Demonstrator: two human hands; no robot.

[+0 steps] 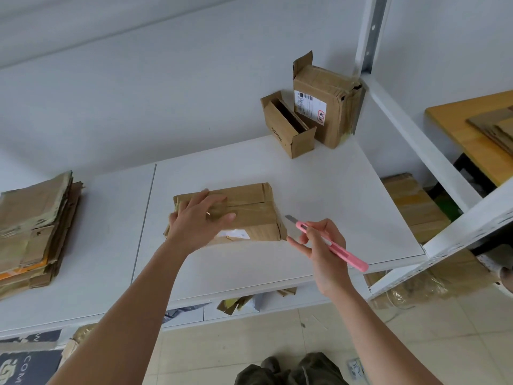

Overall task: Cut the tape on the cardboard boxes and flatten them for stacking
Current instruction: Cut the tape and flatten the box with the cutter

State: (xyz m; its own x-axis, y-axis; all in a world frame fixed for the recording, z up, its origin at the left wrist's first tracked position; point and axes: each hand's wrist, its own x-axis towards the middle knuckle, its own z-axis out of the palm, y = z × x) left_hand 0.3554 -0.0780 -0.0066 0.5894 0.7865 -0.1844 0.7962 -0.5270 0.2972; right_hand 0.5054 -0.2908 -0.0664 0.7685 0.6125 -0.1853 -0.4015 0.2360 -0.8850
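Taped cardboard box (244, 212): lay flat near the front edge of the white shelf (319, 190), its left end hidden under the left hand (198, 223), which rested on it with fingers spread; its label was partly covered and unreadable. Pink utility knife (330, 244): gripped in the right hand (323, 254), blade out, tip just beside the box's right end. Flattened cardboard stack (33, 229): at the shelf's left edge, cut off by the frame. Two opened boxes (311, 112): at the back right corner.
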